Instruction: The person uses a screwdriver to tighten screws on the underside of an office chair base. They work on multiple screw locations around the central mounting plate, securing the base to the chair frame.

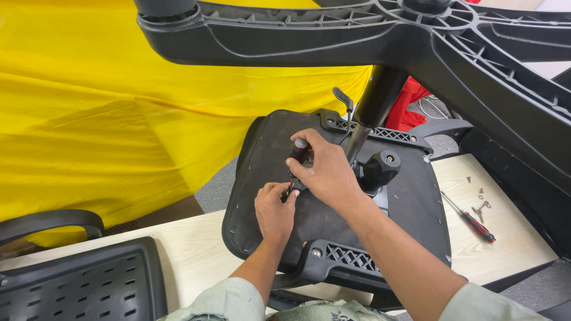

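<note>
**Screwdriver held upright on upturned chair seat**

While the office chair seat lies upside down on the light wooden table, a screwdriver stands nearly upright on its underside, between both hands. The right hand is closed around the dark handle from above, wrist bent down. The left hand pinches the shaft near its tip, fingers curled. A red-handled screwdriver lies well apart.

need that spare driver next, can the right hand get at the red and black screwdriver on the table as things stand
Probably yes. The red and black screwdriver lies in the open on the table, nothing over it, on the right hand's side. But that hand is wrapped around another screwdriver handle.
</note>
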